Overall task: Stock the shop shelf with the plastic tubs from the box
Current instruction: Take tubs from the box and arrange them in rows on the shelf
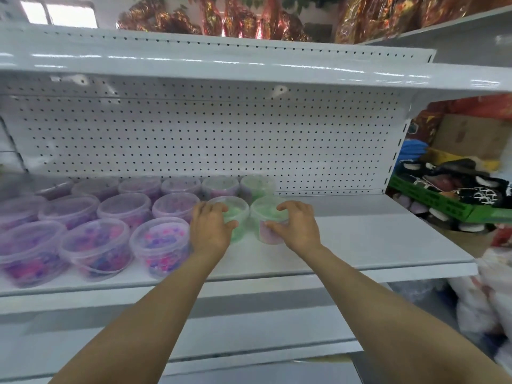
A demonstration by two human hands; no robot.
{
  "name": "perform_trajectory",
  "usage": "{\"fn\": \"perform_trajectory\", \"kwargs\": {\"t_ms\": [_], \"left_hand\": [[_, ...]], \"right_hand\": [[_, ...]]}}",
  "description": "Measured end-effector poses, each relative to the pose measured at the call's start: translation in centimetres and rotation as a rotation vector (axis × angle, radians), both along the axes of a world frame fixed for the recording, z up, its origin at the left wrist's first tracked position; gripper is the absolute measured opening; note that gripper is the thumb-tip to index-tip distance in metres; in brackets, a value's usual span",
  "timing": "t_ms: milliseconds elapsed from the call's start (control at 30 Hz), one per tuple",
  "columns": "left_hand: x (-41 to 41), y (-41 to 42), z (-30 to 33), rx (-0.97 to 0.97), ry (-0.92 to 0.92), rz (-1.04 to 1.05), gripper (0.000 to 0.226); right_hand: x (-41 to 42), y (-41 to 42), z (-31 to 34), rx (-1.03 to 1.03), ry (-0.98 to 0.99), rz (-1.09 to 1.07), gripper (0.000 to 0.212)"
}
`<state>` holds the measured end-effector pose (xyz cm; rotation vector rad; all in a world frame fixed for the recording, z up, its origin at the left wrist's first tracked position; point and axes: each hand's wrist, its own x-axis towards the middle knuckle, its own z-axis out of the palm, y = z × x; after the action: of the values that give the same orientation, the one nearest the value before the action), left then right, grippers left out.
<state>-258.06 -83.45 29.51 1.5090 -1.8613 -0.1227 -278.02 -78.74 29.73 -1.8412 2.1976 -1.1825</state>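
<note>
Two clear plastic tubs with green filling stand side by side on the white shelf [360, 245]. My left hand [210, 225] curls round the left green tub [235, 214], thumb on its front. My right hand [293, 225] curls round the right green tub [263, 217], whose lower part looks pink. Rows of tubs with pink and purple beads [97, 248] fill the shelf to the left, and more tubs [257, 185] stand at the back by the pegboard. The box is out of view.
The upper shelf [221, 67] overhangs close above. Right of the shelf end stand a green crate [432, 203] of dark goods, a cardboard box [471, 134] and white bags [493, 295]. Foil-wrapped items [221, 20] sit on top. Lower shelves run below my arms.
</note>
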Motion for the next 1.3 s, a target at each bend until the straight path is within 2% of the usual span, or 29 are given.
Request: {"fn": "perform_trajectory", "kwargs": {"t_ms": [367,667,800,967,1300], "left_hand": [[-1.2,-1.8,0.3,0.062,0.036,0.080,0.045],[-1.6,-0.9,1.5,0.093,-0.079,0.116,0.054],[-2.1,1.1,3.4,0.075,-0.129,0.094,0.058],[-3.0,6.5,6.2,0.049,-0.058,0.048,0.051],[-3.5,22.4,7.2,0.069,0.024,-0.084,0.053]], "right_hand": [[-0.4,-3.7,0.8,0.068,0.133,0.026,0.061],[-0.1,-3.1,2.4,0.150,0.199,0.030,0.072],[-0.9,-0.4,4.1,0.127,0.235,0.048,0.072],[-1.9,5.0,6.4,0.095,0.274,0.034,0.066],[-2.9,22.6,7.7,0.115,0.178,-0.043,0.061]]}}
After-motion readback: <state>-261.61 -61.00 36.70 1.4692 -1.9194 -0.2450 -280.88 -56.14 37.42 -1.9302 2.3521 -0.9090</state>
